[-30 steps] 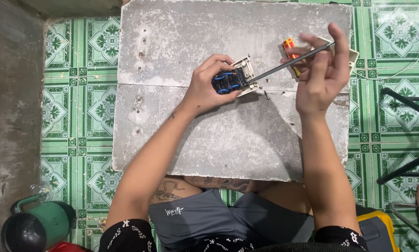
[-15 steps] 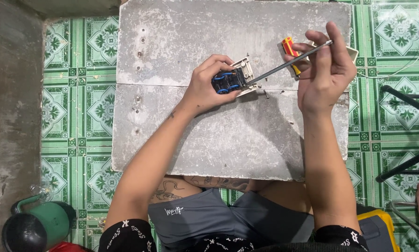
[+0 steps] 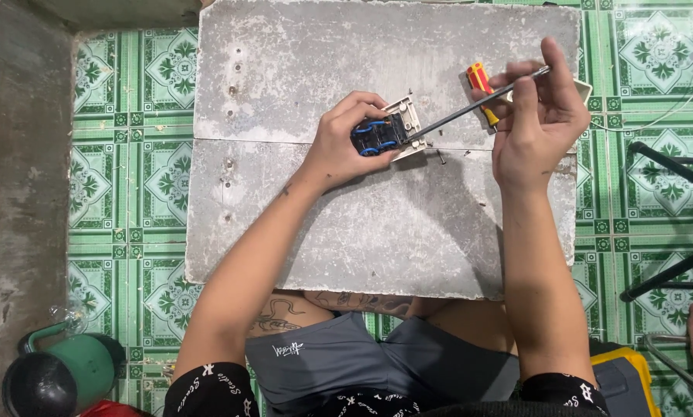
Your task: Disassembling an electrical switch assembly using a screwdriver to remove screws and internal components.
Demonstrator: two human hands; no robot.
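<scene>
My left hand [image 3: 345, 147] grips a small wall socket [image 3: 387, 133], white-framed with a blue and black back, pressed on a grey stone slab [image 3: 346, 232]. My right hand [image 3: 538, 123] holds the long metal shaft of a screwdriver [image 3: 470, 108] near its far end; the tip reaches the socket's right side. A second screwdriver with an orange and yellow handle [image 3: 479, 82] lies on the slab behind my right fingers. A loose screw [image 3: 441, 157] lies just right of the socket.
The slab rests on green patterned floor tiles [image 3: 130, 154]. A green kettle [image 3: 61, 374] stands at the lower left beside a concrete strip. Black metal legs [image 3: 671, 166] and a thin wire lie at the right. A yellow object [image 3: 632, 371] sits by my right knee.
My right hand has shifted slightly along the screwdriver shaft, its fingers turning it. The left hand and the socket stay put.
</scene>
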